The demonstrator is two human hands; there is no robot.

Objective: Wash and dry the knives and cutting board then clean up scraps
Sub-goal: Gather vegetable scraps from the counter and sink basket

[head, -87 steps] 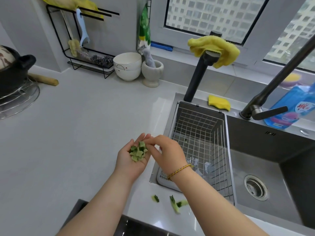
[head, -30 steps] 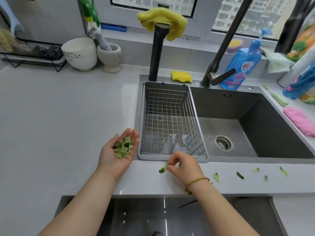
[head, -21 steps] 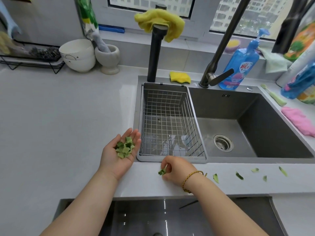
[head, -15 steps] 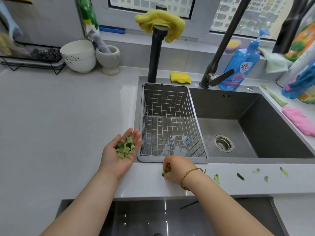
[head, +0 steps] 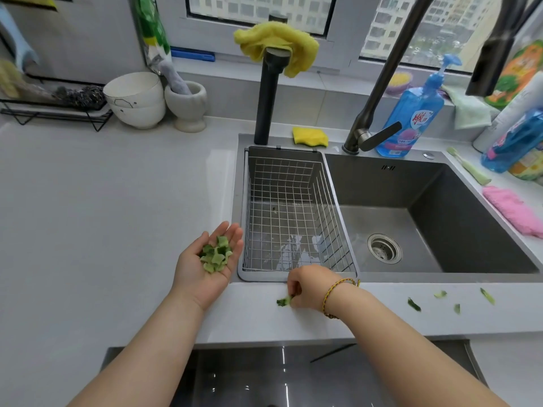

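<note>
My left hand (head: 205, 268) lies palm up over the counter, left of the sink, cupping a pile of green vegetable scraps (head: 216, 254). My right hand (head: 308, 286) is on the front ledge of the counter, its fingers pinching a small green scrap (head: 283, 301). Several more green scraps (head: 414, 304) lie along the ledge to the right. No knife or cutting board is in view.
A wire basket (head: 293, 218) sits in the left part of the grey sink (head: 426, 230). A black faucet (head: 379, 83) and a black post under a yellow cloth (head: 276, 45) stand behind. Soap bottle (head: 411, 113), yellow sponge (head: 310, 136), bowls (head: 135, 98), mortar (head: 188, 104), pink cloth (head: 514, 212).
My right hand left the pile in my left palm, dropped to the front ledge and closed its fingers on a scrap there. The view shifted right. My left hand kept still.
</note>
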